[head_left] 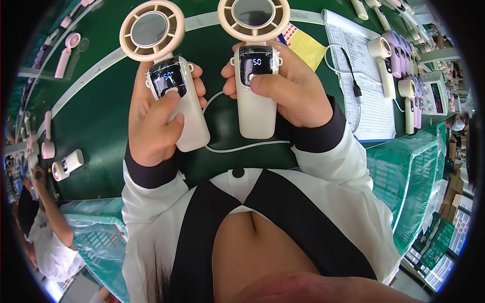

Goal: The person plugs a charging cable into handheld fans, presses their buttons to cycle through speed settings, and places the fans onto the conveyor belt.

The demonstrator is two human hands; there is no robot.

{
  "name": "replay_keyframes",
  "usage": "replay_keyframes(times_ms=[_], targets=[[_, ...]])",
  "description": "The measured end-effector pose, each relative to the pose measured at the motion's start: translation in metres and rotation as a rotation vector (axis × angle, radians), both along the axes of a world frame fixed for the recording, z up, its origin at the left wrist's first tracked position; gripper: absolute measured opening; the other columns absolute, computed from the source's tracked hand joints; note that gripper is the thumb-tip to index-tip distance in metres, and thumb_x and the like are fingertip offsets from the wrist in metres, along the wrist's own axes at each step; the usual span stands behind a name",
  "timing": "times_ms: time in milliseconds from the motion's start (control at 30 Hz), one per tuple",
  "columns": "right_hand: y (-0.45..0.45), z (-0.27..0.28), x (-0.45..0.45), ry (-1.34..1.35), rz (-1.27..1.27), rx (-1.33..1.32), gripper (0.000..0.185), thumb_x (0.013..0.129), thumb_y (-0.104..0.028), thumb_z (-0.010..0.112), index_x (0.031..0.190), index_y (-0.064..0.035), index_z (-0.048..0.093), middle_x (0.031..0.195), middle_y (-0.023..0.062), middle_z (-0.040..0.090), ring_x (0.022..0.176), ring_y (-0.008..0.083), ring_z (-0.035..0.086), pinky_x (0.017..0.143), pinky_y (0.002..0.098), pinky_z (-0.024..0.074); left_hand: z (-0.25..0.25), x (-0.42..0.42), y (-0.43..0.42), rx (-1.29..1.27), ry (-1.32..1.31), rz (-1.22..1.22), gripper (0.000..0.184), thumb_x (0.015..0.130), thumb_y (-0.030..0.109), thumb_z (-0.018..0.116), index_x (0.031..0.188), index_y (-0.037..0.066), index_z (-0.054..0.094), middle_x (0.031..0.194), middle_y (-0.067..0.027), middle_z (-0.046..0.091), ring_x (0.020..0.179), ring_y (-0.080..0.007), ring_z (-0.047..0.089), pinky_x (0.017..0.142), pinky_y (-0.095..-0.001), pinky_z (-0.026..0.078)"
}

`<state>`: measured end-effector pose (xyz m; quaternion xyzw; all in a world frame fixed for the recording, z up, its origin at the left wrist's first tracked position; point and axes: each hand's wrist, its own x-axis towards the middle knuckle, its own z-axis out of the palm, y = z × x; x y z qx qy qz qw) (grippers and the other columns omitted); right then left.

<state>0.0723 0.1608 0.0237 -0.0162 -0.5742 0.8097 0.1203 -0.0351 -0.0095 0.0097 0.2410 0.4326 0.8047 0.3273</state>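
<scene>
My left hand (156, 118) is wrapped round a cream handheld fan (194, 129), its thumb on the button below a lit display that seems to read 50. In my right hand (298, 91) is a second cream handheld fan (256, 118), and the thumb presses at its button under a display showing 50. Both fans have round heads with a mirror-like disc in the middle, tilted away from me. Clear film clings around the two displays. A white cable (237, 150) runs over the green table (101, 131) below the fans.
To the right lie a written sheet on a clipboard (371, 121), a yellow packet (309, 48) and a black-tipped cable (357, 90). Several fans stand near a meter with a digital readout (435, 96). At left are a pink fan (65, 55), a white fan (68, 164) and another person (48, 237). Green crates (404, 177) flank me.
</scene>
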Motion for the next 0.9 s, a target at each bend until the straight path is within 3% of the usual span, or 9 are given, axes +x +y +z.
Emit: replay_keyframes(times_ms=[467, 600, 800, 900], targets=[[0.002, -0.0002, 0.0026, -0.04, 0.073, -0.039, 0.035, 0.075, -0.002, 0.051, 0.109, 0.0044, 0.044, 0.093, 0.0134, 0.06, 0.08, 0.0201, 0.061, 0.073, 0.0283, 0.0486, 0.0, 0.0021, 0.0007, -0.003, -0.011, 0.004, 0.071, 0.064, -0.009, 0.032, 0.133, 0.001, 0.022, 0.111, -0.0237, 0.05, 0.089, -0.0262, 0.055, 0.072, -0.031, 0.048], [0.0032, -0.0032, 0.0017, -0.007, 0.066, -0.009, 0.047, 0.073, 0.0, 0.052, 0.118, 0.0037, 0.041, 0.101, 0.0198, 0.058, 0.084, 0.0261, 0.06, 0.074, 0.0327, 0.049, -0.0005, 0.0019, 0.0005, -0.005, 0.012, -0.008, 0.07, 0.064, -0.009, 0.032, 0.133, 0.001, 0.023, 0.11, -0.0237, 0.05, 0.089, -0.0262, 0.055, 0.072, -0.0309, 0.048], [0.0027, -0.0025, 0.0021, -0.009, 0.066, -0.003, 0.047, 0.073, -0.001, 0.053, 0.118, 0.0037, 0.042, 0.101, 0.0199, 0.058, 0.084, 0.0261, 0.06, 0.074, 0.0324, 0.0489, 0.0004, 0.0031, 0.0007, -0.029, 0.035, 0.009, 0.07, 0.064, -0.009, 0.032, 0.133, 0.001, 0.023, 0.109, -0.0234, 0.051, 0.088, -0.0257, 0.055, 0.071, -0.0306, 0.048], [0.0027, -0.0015, 0.0022, 0.009, 0.038, 0.005, 0.038, 0.074, -0.001, 0.052, 0.111, 0.0038, 0.044, 0.095, 0.0147, 0.06, 0.08, 0.0211, 0.061, 0.073, 0.0286, 0.0486, 0.0033, 0.006, 0.0037, -0.065, 0.078, 0.058, 0.07, 0.064, -0.009, 0.032, 0.133, 0.001, 0.024, 0.108, -0.023, 0.051, 0.086, -0.0251, 0.055, 0.071, -0.0306, 0.048]])
